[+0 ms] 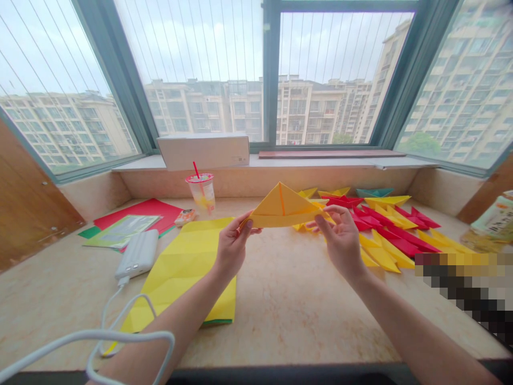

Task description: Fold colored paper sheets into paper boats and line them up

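Note:
A folded yellow paper hat (272,206), a triangle with a turned-up band along its base, is held up above the counter. My left hand (233,243) pinches its left corner between thumb and fingers. At the opposite corner, my right hand (343,238) grips with thumb and fingers. Beneath my left forearm lies a creased sheet of yellow paper (188,262), with a green edge showing under it. Behind and beside my right hand are several folded paper boats, among them a yellow boat (387,251), a red boat (404,240) and a teal boat (374,193).
A power bank (138,252) with a white cable (132,336) sits left. Behind are a drink cup (202,192) with a red straw, a small orange-and-white packet (185,217), red paper (160,208) and a white box (203,151). A bottle (495,224) stands far right.

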A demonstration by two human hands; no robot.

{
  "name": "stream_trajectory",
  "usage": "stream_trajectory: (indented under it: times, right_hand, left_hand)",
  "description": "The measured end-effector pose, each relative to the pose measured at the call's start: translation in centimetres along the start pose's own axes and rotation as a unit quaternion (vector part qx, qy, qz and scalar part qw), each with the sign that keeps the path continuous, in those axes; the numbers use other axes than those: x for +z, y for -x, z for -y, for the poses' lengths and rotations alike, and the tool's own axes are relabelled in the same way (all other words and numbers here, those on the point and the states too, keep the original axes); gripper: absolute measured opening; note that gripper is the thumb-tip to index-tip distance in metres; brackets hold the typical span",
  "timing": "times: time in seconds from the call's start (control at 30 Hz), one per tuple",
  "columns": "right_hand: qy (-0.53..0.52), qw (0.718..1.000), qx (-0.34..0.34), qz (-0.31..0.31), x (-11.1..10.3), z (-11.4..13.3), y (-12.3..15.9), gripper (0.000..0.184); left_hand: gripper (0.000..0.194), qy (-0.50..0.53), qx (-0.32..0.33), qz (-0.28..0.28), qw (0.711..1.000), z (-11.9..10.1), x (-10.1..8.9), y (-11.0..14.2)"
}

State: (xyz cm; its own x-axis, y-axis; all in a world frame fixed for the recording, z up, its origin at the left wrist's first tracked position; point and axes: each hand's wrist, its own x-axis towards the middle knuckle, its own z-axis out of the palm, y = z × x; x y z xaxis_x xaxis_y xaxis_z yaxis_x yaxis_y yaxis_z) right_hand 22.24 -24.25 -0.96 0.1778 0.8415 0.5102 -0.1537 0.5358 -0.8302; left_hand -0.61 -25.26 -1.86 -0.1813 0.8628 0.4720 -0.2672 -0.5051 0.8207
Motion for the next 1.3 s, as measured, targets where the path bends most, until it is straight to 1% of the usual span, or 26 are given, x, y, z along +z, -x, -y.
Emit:
stream_trajectory:
  times: [0.07, 0.17, 0.33, 0.4, 0.5, 0.57, 0.7, 0.87, 1.03, 1.1, 1.17, 1.23, 1.3]
  right_hand:
    - [0.007, 1.000, 0.003, 0.002, -0.1, -0.2, 0.0, 0.034]
    - [0.013, 1.000, 0.006, 0.004, -0.3, -0.4, -0.1, 0.033]
    - [0.037, 0.999, 0.000, -0.001, -0.6, -0.4, -0.3, 0.029]
    - [0.051, 0.998, -0.023, 0.002, -0.8, -0.4, -0.3, 0.027]
    - [0.077, 0.994, -0.080, 0.006, -0.9, -0.5, -0.4, 0.022]
    - [0.093, 0.991, -0.093, 0.009, -0.9, -0.5, -0.4, 0.021]
    - [0.106, 0.992, -0.069, 0.017, -1.1, -0.5, -0.3, 0.023]
    - [0.133, 0.986, -0.080, 0.055, -1.1, -0.8, -0.2, 0.023]
    - [0.100, 0.991, -0.043, 0.080, -0.7, -2.0, 0.1, 0.033]
    - [0.102, 0.990, -0.024, 0.099, -0.7, -2.4, 0.3, 0.036]
    - [0.099, 0.987, -0.009, 0.128, -0.7, -2.7, 0.4, 0.045]
    - [0.101, 0.982, -0.016, 0.161, -0.5, -2.9, 0.5, 0.048]
    - [0.106, 0.982, -0.033, 0.155, -0.3, -2.9, 0.5, 0.043]
  left_hand:
    - [0.029, -0.002, 0.010, -0.003, 1.000, 0.1, -0.1, 0.0]
    - [0.031, -0.014, 0.021, -0.007, 1.000, 0.1, -0.1, 0.0]
    - [0.032, -0.017, 0.020, -0.009, 1.000, -0.1, -0.2, -0.1]
    - [0.032, -0.016, 0.019, -0.011, 1.000, -0.2, -0.2, -0.1]
    - [0.032, -0.016, 0.019, -0.012, 1.000, -0.2, -0.4, -0.1]
    - [0.033, -0.019, 0.019, -0.005, 1.000, -0.1, -0.5, -0.1]
    - [0.032, -0.022, 0.020, 0.005, 1.000, 0.2, -0.7, -0.1]
    - [0.033, -0.017, 0.017, -0.005, 1.000, 0.2, -0.7, -0.1]
    - [0.030, -0.016, 0.018, -0.009, 1.000, 0.0, -0.8, -0.3]
    - [0.034, -0.027, 0.015, -0.016, 0.999, -0.1, -0.9, -0.4]
    - [0.038, -0.043, 0.009, -0.028, 0.999, -0.1, -1.1, -0.7]
    - [0.041, -0.061, 0.001, -0.042, 0.997, 0.0, -1.5, -1.0]
    - [0.043, -0.077, -0.001, -0.053, 0.996, 0.2, -1.9, -1.3]
